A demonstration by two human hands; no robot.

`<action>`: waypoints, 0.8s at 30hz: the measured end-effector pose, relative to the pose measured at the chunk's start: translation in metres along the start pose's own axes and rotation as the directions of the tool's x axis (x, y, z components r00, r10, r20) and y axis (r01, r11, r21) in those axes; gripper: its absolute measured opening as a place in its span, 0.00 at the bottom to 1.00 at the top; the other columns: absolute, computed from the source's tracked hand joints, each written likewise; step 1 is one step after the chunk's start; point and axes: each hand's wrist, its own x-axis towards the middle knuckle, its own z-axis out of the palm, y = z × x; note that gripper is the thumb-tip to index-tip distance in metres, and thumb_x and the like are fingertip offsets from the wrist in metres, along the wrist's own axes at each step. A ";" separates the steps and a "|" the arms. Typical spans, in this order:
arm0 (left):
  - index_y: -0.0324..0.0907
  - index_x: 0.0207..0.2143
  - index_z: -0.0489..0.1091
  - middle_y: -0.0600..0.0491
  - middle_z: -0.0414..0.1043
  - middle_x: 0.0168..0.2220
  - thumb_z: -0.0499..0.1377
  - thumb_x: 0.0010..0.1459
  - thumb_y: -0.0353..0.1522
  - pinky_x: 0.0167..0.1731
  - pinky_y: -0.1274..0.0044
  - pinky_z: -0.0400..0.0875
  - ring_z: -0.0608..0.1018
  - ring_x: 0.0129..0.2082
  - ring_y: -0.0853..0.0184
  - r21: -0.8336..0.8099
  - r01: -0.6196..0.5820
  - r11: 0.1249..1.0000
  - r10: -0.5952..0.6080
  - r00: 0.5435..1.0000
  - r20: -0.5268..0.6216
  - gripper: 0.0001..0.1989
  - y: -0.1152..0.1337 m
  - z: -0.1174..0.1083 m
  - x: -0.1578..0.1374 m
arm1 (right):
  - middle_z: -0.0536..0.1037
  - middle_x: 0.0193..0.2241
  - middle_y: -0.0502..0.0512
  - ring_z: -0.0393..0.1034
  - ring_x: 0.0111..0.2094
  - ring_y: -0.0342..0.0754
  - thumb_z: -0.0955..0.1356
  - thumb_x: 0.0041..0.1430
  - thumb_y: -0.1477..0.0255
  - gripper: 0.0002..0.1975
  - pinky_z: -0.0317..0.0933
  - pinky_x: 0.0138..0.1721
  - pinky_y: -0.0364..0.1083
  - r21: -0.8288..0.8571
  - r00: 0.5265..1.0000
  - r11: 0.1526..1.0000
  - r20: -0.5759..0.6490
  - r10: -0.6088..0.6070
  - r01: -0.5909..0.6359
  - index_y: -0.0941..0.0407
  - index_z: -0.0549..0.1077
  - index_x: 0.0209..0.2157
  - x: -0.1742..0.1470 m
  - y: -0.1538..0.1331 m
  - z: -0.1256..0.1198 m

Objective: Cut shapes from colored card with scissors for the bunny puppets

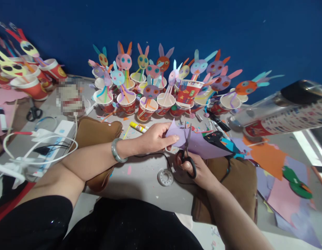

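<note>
My left hand (157,137) pinches a sheet of purple paper (202,144) near its left end, with the thumb on top. In my right hand (198,170) is a pair of scissors (187,140) with black handles, fingers through the loops. The scissor blades point away from me and lie across the purple paper, just right of my left thumb. A curved cut edge shows near the blades. Below the hands, a white roll of tape (165,177) lies on the table. A yellow glue stick (137,127) rests just beyond my left wrist.
Several red paper cups (147,113) with paper rabbit heads line the blue wall (161,21). A tall sleeve of stacked cups (286,114) leans at right above coloured paper (267,159). Brown cushions (98,133) lie under both forearms. At left are a power strip (55,146) and other scissors (34,113).
</note>
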 end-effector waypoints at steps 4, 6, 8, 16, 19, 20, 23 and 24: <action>0.39 0.32 0.64 0.57 0.68 0.22 0.59 0.59 0.35 0.19 0.84 0.64 0.71 0.20 0.75 0.019 0.002 1.000 -0.002 1.000 0.016 0.09 -0.001 -0.001 0.000 | 0.64 0.22 0.49 0.55 0.24 0.43 0.62 0.52 0.36 0.34 0.52 0.26 0.43 -0.002 1.000 1.000 -0.003 -0.003 0.003 0.56 0.65 0.25 0.000 0.000 0.000; 0.39 0.32 0.64 0.57 0.68 0.22 0.59 0.59 0.35 0.19 0.84 0.64 0.71 0.20 0.75 0.029 0.003 1.000 -0.003 1.000 0.016 0.09 -0.001 -0.001 0.000 | 0.64 0.22 0.49 0.55 0.24 0.43 0.62 0.52 0.36 0.34 0.52 0.26 0.43 -0.001 1.000 1.000 0.000 -0.004 0.004 0.56 0.65 0.25 0.000 0.001 0.000; 0.39 0.32 0.64 0.57 0.68 0.22 0.59 0.59 0.35 0.19 0.84 0.64 0.71 0.20 0.75 0.031 0.008 0.999 -0.008 1.000 0.009 0.09 0.000 0.000 0.000 | 0.64 0.22 0.49 0.55 0.24 0.43 0.62 0.53 0.36 0.34 0.52 0.26 0.43 -0.004 1.000 1.000 0.001 -0.003 0.003 0.56 0.65 0.25 0.000 0.001 0.000; 0.39 0.31 0.64 0.57 0.68 0.22 0.60 0.58 0.35 0.19 0.83 0.64 0.71 0.20 0.75 0.009 0.014 1.000 -0.015 1.000 0.010 0.09 0.001 0.001 -0.001 | 0.64 0.21 0.49 0.55 0.23 0.43 0.61 0.53 0.35 0.35 0.53 0.26 0.43 -0.017 1.000 1.000 -0.013 -0.020 0.020 0.56 0.65 0.24 0.001 -0.004 0.001; 0.39 0.31 0.64 0.57 0.68 0.21 0.60 0.58 0.35 0.19 0.83 0.64 0.71 0.20 0.75 0.007 0.016 1.000 -0.016 1.000 0.007 0.09 0.001 0.000 0.000 | 0.64 0.21 0.49 0.55 0.24 0.43 0.61 0.52 0.35 0.35 0.53 0.25 0.43 -0.023 1.000 1.000 -0.022 -0.021 0.021 0.56 0.65 0.24 0.000 -0.004 0.001; 0.39 0.31 0.64 0.57 0.68 0.21 0.60 0.58 0.35 0.20 0.83 0.64 0.71 0.20 0.75 0.006 0.016 1.000 -0.016 1.000 0.006 0.09 0.001 0.000 0.000 | 0.64 0.21 0.49 0.55 0.24 0.43 0.61 0.52 0.35 0.35 0.53 0.25 0.43 -0.022 1.000 1.000 -0.024 -0.021 0.020 0.56 0.65 0.24 0.000 -0.003 0.001; 0.39 0.31 0.65 0.57 0.69 0.21 0.60 0.58 0.34 0.20 0.83 0.64 0.71 0.20 0.74 0.003 0.024 1.000 -0.024 1.000 0.005 0.08 0.001 0.000 0.000 | 0.64 0.21 0.49 0.54 0.24 0.42 0.61 0.52 0.35 0.35 0.52 0.26 0.43 -0.012 1.000 1.000 -0.023 -0.016 0.016 0.56 0.65 0.24 0.000 -0.001 0.001; 0.39 0.31 0.65 0.57 0.69 0.21 0.60 0.57 0.34 0.20 0.83 0.64 0.71 0.20 0.74 0.002 0.029 1.000 -0.029 1.000 0.004 0.08 0.001 0.000 0.000 | 0.63 0.21 0.49 0.54 0.24 0.42 0.62 0.52 0.35 0.35 0.52 0.26 0.43 -0.009 1.000 1.000 -0.022 -0.014 0.014 0.56 0.64 0.24 0.000 -0.001 0.001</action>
